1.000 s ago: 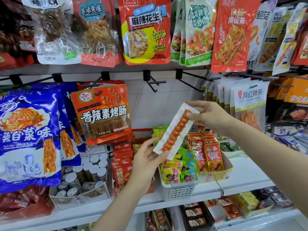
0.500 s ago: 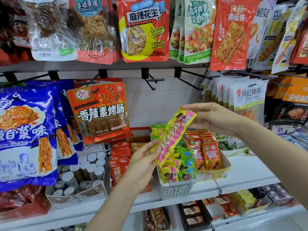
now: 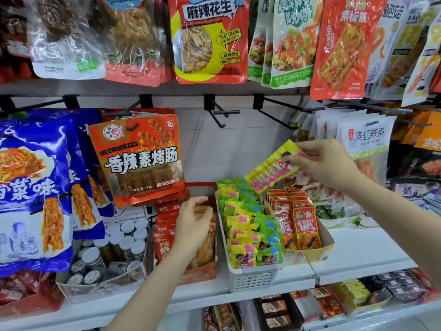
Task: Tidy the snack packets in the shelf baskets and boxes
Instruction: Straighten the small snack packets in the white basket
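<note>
Right hand (image 3: 327,163) pinches a yellow-pink packet (image 3: 274,167) above the white basket (image 3: 253,278); left hand (image 3: 193,223), fingers relaxed and empty, hovers just left of the basket.

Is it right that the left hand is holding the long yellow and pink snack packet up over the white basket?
Not quite: the right hand pinches the yellow and pink packet above the white basket, as the head view shows. The left hand holds nothing.
</note>
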